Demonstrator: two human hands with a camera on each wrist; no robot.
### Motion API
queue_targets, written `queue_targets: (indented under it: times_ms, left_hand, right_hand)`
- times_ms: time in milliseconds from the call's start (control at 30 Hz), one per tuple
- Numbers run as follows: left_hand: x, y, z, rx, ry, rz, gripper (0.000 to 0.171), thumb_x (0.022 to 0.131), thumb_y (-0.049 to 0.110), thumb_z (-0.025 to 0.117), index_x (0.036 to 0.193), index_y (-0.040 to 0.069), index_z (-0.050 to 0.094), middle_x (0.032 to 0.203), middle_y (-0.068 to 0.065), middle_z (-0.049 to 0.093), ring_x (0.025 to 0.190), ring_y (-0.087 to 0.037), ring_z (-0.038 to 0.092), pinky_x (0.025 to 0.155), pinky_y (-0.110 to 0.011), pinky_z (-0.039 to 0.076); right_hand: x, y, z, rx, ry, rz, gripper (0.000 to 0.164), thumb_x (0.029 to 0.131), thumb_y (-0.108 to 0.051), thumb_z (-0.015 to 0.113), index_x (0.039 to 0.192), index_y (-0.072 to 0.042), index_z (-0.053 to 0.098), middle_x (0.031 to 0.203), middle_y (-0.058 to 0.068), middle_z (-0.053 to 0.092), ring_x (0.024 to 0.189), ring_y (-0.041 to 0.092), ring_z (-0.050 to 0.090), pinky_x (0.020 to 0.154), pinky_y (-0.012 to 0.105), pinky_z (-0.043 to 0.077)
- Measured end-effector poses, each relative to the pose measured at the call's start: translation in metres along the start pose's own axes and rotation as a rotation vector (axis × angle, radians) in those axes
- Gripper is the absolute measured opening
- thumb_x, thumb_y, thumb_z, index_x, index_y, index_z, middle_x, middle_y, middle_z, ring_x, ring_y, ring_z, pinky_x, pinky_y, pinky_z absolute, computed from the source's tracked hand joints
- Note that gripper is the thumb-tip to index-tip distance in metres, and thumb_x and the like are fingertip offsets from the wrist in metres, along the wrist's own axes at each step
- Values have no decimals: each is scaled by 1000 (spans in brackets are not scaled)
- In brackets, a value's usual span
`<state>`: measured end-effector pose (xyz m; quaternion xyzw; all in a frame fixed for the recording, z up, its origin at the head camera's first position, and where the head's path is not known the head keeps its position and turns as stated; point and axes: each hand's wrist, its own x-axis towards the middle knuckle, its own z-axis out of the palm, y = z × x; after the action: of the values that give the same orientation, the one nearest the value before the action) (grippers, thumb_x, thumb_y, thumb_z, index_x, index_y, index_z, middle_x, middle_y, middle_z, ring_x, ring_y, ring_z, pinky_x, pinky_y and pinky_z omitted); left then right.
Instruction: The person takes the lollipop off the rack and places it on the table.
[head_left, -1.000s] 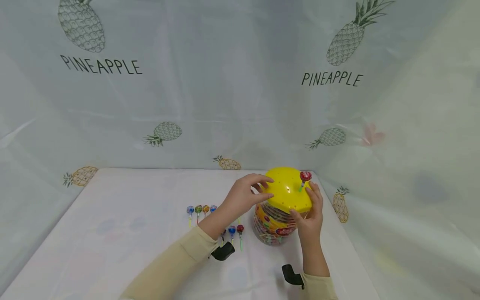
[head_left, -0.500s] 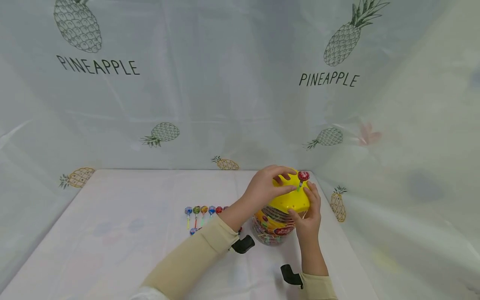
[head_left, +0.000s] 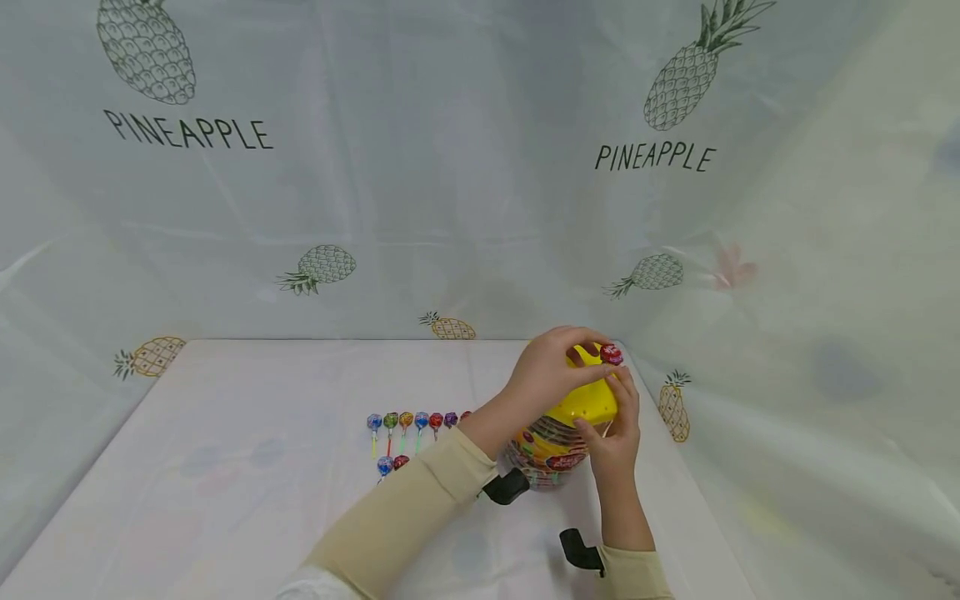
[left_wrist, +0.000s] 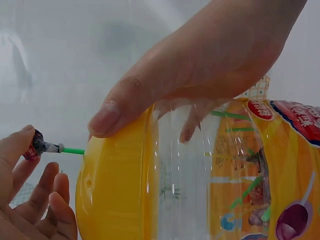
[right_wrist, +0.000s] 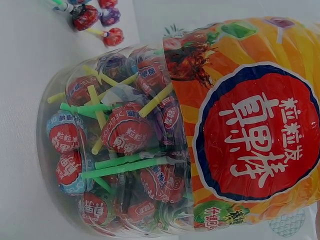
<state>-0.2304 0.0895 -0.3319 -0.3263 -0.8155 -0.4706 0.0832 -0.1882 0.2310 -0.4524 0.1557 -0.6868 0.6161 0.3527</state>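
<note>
My left hand [head_left: 550, 371] pinches the wrapped head of a red lollipop [left_wrist: 35, 145] between thumb and finger. Its green stick meets the top of the yellow lid [left_wrist: 112, 185], which has small holes. That lid caps a clear plastic jar [head_left: 551, 450] with a bright orange and red label. Steadying it from the right, my right hand [head_left: 618, 437] grips the lid's edge, thumb toward me and fingers around the far side. In the right wrist view, many wrapped lollipops [right_wrist: 127, 127] show through the jar's clear base; that hand is out of this view.
A row of lollipops [head_left: 422, 419] lies on the white table [head_left: 247, 467] left of the jar. A second row [head_left: 385, 465] in front is partly hidden by my left sleeve. Behind the table hangs a pineapple-print curtain [head_left: 375, 167].
My left hand has moved right across the lid, from its left side to the lollipop, and now pinches it. The lollipop's head leans slightly right. My right hand stays on the lid.
</note>
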Motion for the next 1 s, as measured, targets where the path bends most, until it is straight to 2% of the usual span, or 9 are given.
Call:
queue_targets:
  times_ms: [133, 233, 400, 500, 700, 867, 1000]
  left_hand:
    - [1, 3, -1, 19, 5, -8, 32, 88, 31, 73, 119, 21, 69, 97, 12, 62, 81, -2, 55, 68, -12, 46]
    - [1, 3, -2, 12, 19, -7, 32, 88, 29, 73, 119, 22, 69, 98, 12, 62, 82, -2, 55, 69, -12, 46]
    - [-2, 4, -7, -72, 76, 19, 32, 89, 27, 73, 119, 21, 69, 99, 13, 62, 84, -2, 56, 72, -14, 48]
    - [-7, 3, -13, -138, 100, 24, 30, 88, 26, 73, 118, 20, 69, 98, 12, 63, 84, -4, 56, 74, -16, 50]
    - [-22, -7, -22, -218, 117, -43, 30, 88, 24, 75, 117, 20, 69, 102, 11, 63, 87, -6, 58, 74, -19, 53]
    - [-35, -15, -28, -260, 135, -126, 32, 88, 24, 75, 118, 17, 68, 107, 8, 65, 90, -9, 59, 75, -21, 53]
    - [-46, -23, -31, -261, 152, -148, 32, 88, 24, 74, 118, 16, 68, 112, 7, 64, 93, -11, 59, 77, -24, 53]
  right_hand:
    - [1, -13, 5, 3, -4, -20, 59, 90, -17, 71, 135, 8, 42, 153, 2, 32, 145, 23, 15, 111, 24, 26]
    - [2, -9, 4, 1, -6, -25, 59, 90, -16, 72, 135, 8, 43, 153, 3, 32, 146, 24, 14, 112, 25, 24]
    - [1, 9, 0, -19, -7, -16, 58, 88, -12, 73, 135, 5, 44, 153, 8, 31, 147, 25, 11, 113, 27, 24]
    - [2, 5, 2, -32, -6, -18, 57, 88, -10, 73, 135, 5, 45, 153, 12, 31, 146, 25, 11, 112, 25, 25]
    - [3, -21, 9, -85, -3, -30, 56, 90, -15, 71, 134, 7, 44, 151, 19, 32, 146, 26, 15, 111, 23, 26]
    - [4, -23, 7, -85, -7, -48, 58, 90, -19, 72, 132, 9, 43, 150, 21, 31, 145, 27, 15, 112, 25, 25]
    - [4, -19, 6, -60, -11, -58, 60, 90, -21, 72, 132, 10, 42, 150, 20, 30, 145, 26, 14, 112, 25, 26]
